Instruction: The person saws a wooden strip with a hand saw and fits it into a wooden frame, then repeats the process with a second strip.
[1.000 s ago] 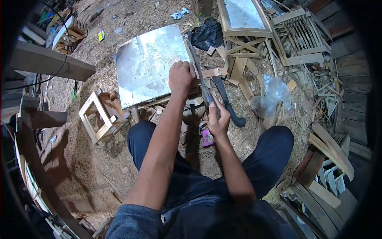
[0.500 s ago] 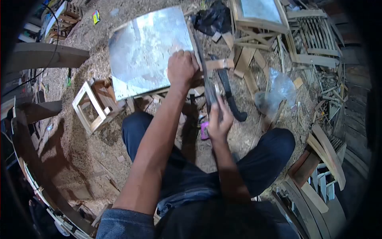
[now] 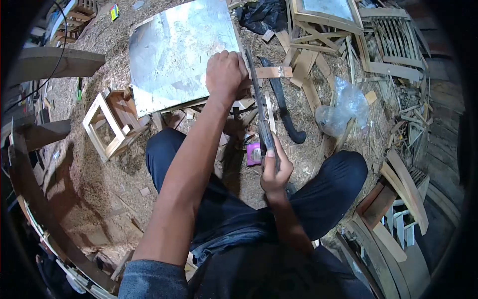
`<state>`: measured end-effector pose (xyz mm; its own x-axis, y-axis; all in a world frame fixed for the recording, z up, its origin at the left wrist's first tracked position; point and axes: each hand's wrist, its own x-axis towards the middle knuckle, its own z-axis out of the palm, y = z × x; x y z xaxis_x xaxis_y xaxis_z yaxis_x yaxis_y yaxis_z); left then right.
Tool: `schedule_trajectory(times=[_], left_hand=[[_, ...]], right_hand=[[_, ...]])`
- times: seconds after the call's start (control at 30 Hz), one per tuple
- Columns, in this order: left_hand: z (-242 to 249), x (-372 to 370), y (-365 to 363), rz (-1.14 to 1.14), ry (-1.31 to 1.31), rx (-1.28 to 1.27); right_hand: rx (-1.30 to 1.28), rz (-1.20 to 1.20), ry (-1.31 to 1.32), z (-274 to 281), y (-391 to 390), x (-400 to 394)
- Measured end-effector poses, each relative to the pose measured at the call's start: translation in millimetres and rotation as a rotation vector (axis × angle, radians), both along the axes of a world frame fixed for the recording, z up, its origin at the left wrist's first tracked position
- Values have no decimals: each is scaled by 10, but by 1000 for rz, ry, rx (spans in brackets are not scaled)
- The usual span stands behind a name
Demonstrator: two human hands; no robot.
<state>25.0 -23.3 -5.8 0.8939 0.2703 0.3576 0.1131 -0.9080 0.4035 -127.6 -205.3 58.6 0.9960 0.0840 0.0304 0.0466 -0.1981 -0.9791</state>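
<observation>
Clasping the tool (image 3: 265,125), right hand (image 3: 276,174) sits at the panel's (image 3: 172,50) five o'clock, left hand (image 3: 224,74) curled tight at four, contents hidden.

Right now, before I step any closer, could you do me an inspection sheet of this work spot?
Work surface: square panel, scuffed and stained.
Job's things: long dark tool passes close by the panel's edge; a wooden strip juts out there.
Left hand: curled at the panel's edge; its grip is hidden.
Right hand: closed on the tool's near end.
Clutter: wooden frame, clear plastic bag, purple item.
Cables: black cable, upper left.
Surroundings: floor strewn with shavings; slatted wooden piece, upper right.
</observation>
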Motion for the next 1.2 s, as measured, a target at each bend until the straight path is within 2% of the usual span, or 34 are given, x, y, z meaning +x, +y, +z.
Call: schedule_trajectory(times=[0.1, 0.2, 0.23, 0.33, 0.4, 0.5, 0.53, 0.63, 0.7, 0.77, 0.87, 0.9, 0.97, 1.1, 1.13, 1.2], left_hand=[[-19, -1, 24, -14, -23, -1], [-4, -35, 28, 5, 20, 4], [-7, -40, 25, 8, 40, 11], [-35, 37, 36, -1, 38, 28], [-90, 52, 45, -1, -9, 37], [-10, -9, 30, 7, 7, 38], [-11, 9, 27, 10, 9, 32], [-78, 74, 21, 12, 33, 54], [-101, 61, 69, -45, -14, 17], [-69, 61, 77, -27, -42, 46], [-51, 33, 7, -33, -23, 27], [-33, 48, 9, -41, -3, 35], [-72, 26, 27, -35, -30, 56], [-16, 17, 42, -40, -28, 27], [-53, 18, 31, -42, -16, 34], [-101, 53, 43, -32, -3, 51]], right_hand=[[-13, -39, 139, -156, 148, 128], [-8, -57, 118, -110, 277, 349], [-26, -41, 50, -52, 170, 190], [15, -40, 68, 24, 1, -103], [-17, -68, 18, -158, 149, 131], [-16, -73, 58, -155, 298, 366], [-20, -48, 168, -74, 191, 235], [-82, 12, -84, 22, -83, -43], [-81, -21, -1, -57, 19, -37], [-18, -33, 183, -80, 198, 352], [-42, -28, 81, -22, 124, 162], [-69, 21, 155, 117, -8, -44], [48, 20, 108, 88, 1, -79], [15, -42, 184, -67, 290, 431], [3, -41, 123, -29, 331, 454], [26, -18, 122, -24, 99, 64]])
